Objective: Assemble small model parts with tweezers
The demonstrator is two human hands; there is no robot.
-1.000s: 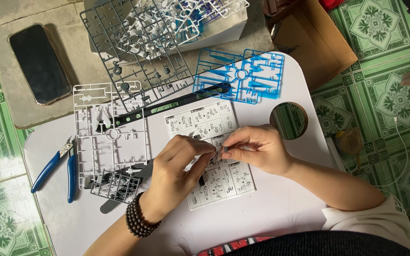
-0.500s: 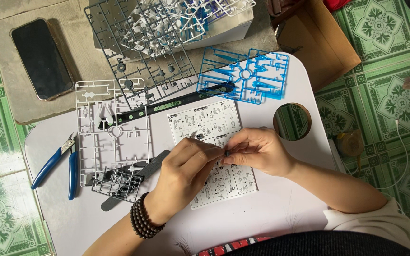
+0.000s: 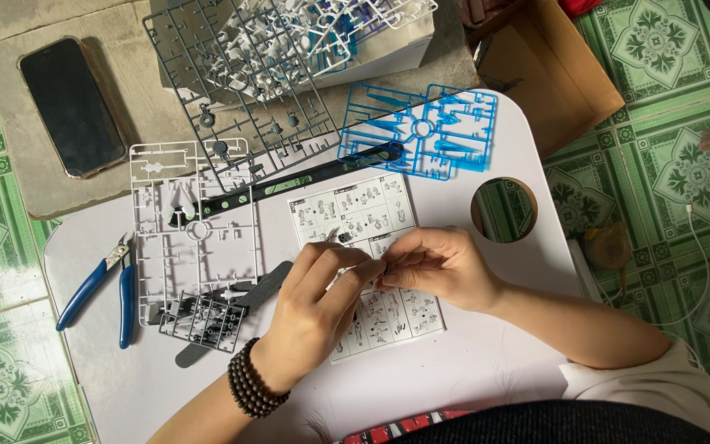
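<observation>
Head view looks straight down on a white lap table (image 3: 486, 370) where both hands meet over a printed instruction sheet (image 3: 363, 218). The left hand (image 3: 314, 308) and right hand (image 3: 437, 267) pinch a small dark part (image 3: 385, 269) between their fingertips, fingers drawn together on it just above the sheet, probably so the diagrams stay readable beneath. At nine o'clock from the hands lie a white parts frame (image 3: 195, 222) and blue-handled nippers (image 3: 96, 288), within easy reach of the left hand. A blue parts frame (image 3: 421, 131) sits at twelve o'clock, a grey parts frame (image 3: 240, 90) at eleven. The round cup hole (image 3: 503, 210) opens at two o'clock. Bare tabletop remains toward five o'clock, near the table's edge.
</observation>
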